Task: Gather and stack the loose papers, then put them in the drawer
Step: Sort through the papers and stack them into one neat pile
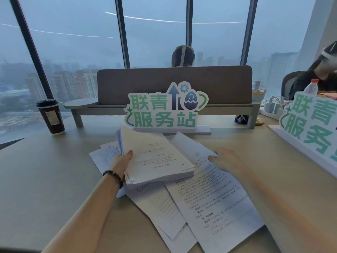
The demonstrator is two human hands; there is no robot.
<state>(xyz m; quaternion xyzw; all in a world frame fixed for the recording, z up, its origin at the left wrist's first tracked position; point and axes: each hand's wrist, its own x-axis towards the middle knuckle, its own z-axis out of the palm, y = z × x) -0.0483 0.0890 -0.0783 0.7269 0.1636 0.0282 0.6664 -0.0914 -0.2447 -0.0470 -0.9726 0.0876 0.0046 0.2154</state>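
Note:
A thick stack of white printed papers is lifted at an angle over the desk, and my left hand grips its left edge with the thumb on top. My right hand rests on a large loose sheet to the right, its fingers pinching that sheet's upper edge. More loose sheets lie fanned out beneath and in front of the stack, and a few sheets stick out to the left behind my left wrist. No drawer is in view.
A green and white sign stands just behind the papers, before a grey divider. A dark paper cup stands at far left. A second sign, bottle and a seated person are on the right.

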